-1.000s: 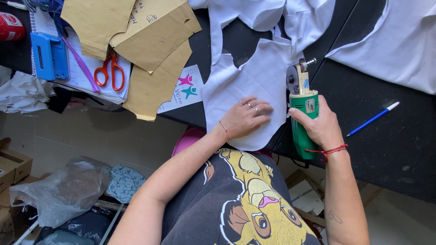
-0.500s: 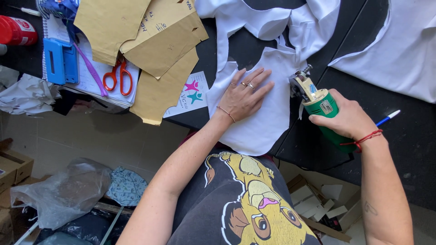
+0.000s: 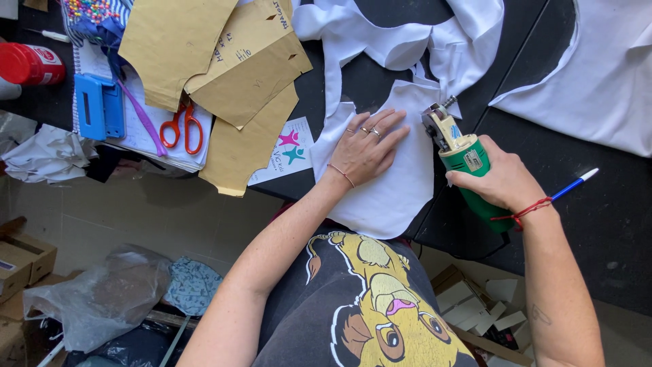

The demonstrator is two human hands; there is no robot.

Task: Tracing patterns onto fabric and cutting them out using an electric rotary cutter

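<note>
left hand (image 3: 367, 151): flat, fingers spread, pressing white fabric piece (image 3: 387, 190) | right hand (image 3: 499, 182): clamped around green electric fabric cutter (image 3: 465, 160), blade end at cloth edge beside left fingertips

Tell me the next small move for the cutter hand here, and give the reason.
Probably ease the green electric cutter forward along the white fabric piece. The right hand grips its body with the cutting head at the cloth's right edge, while the left hand lies flat on the cloth, pinning it to the dark table.
</note>
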